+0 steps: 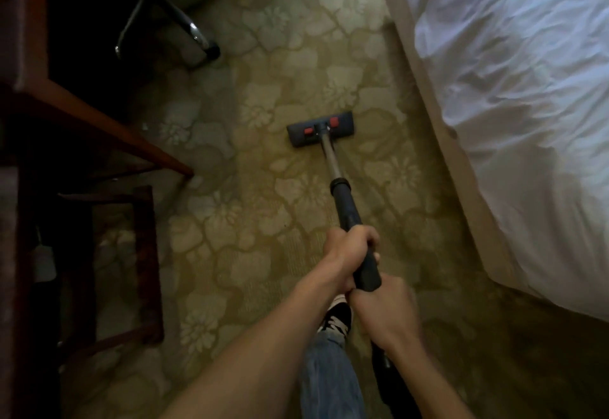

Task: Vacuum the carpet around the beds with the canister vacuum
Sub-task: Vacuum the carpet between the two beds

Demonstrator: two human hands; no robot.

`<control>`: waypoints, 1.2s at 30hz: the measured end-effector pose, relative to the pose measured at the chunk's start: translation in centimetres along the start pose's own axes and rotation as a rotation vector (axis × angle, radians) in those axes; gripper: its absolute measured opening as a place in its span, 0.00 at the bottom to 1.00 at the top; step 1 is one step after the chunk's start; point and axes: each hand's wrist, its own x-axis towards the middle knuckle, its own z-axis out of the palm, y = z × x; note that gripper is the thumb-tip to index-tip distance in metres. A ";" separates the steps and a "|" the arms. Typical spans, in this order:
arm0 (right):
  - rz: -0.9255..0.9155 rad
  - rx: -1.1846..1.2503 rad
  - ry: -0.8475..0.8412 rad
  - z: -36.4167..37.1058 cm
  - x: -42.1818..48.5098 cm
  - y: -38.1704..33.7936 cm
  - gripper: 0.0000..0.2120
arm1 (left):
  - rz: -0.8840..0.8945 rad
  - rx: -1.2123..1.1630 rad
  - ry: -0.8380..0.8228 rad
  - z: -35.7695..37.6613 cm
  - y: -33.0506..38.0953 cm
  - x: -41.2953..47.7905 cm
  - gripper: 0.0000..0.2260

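Note:
The vacuum's dark wand (346,201) runs from my hands forward to a flat grey floor head (321,129) with two red tabs, lying flat on the green flower-patterned carpet (263,220). My left hand (349,253) grips the wand's thick black section. My right hand (385,313) grips its lower end just behind, touching the left hand. A black hose (382,366) drops down behind my right wrist. The bed (527,105), covered in white sheets, lies along the right, a short way right of the floor head.
A wooden desk edge (99,125) and a dark wooden stool frame (145,253) stand at the left. An office chair's wheeled base (184,22) sits at the top left. My jeans leg and shoe (336,319) are below my hands.

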 end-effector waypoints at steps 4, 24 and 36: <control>-0.079 -0.091 -0.022 1.9 3.1 -5.1 0.09 | 0.071 -0.055 0.068 -3.2 4.5 2.5 0.09; -0.373 -0.379 -0.271 14.6 12.9 -31.9 0.07 | 0.179 -0.498 0.379 -23.5 25.5 9.4 0.09; -0.511 -0.619 -0.398 18.0 17.0 -41.4 0.08 | 0.175 -0.742 0.499 -29.0 32.2 11.0 0.07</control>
